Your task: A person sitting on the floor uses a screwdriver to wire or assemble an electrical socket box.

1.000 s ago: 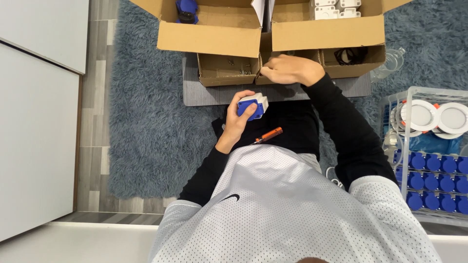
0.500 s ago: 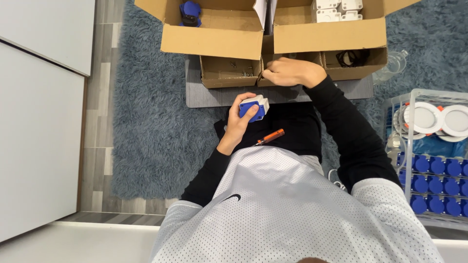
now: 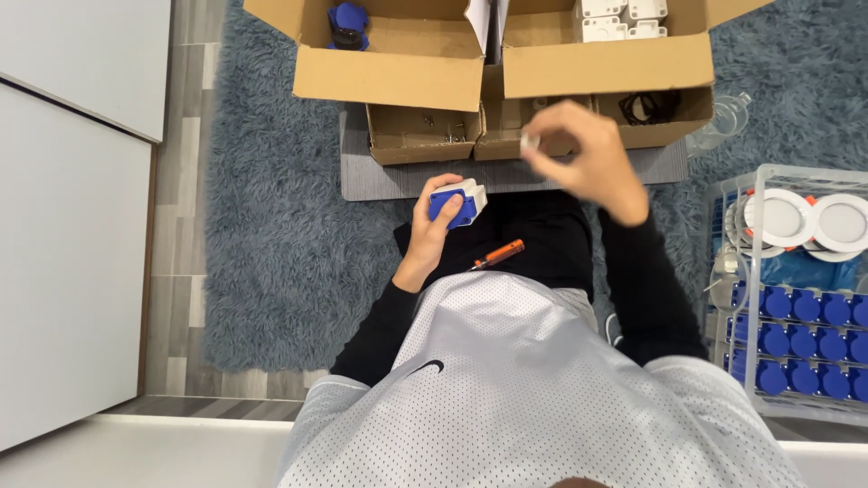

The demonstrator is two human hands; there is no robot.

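Note:
My left hand [image 3: 432, 226] grips a small blue and white block-shaped part [image 3: 458, 201] above my lap. My right hand [image 3: 583, 158] is raised in front of the low cardboard trays, blurred, with a tiny pale piece [image 3: 530, 141] pinched between thumb and fingertips. An orange-handled screwdriver [image 3: 496, 255] lies on my dark trousers between the two hands. The small tray [image 3: 418, 136] ahead holds a few loose screws.
Two large open cardboard boxes [image 3: 389, 77] stand at the top, one with a blue part [image 3: 347, 23], the other with white parts [image 3: 619, 20]. A wire rack [image 3: 796, 298] at right holds round white discs and several blue caps. A white cabinet [image 3: 72, 226] runs along the left.
My right hand has lifted out of the small cardboard tray and come towards me, now holding a tiny piece. My left hand with the blue and white part has stayed about in place.

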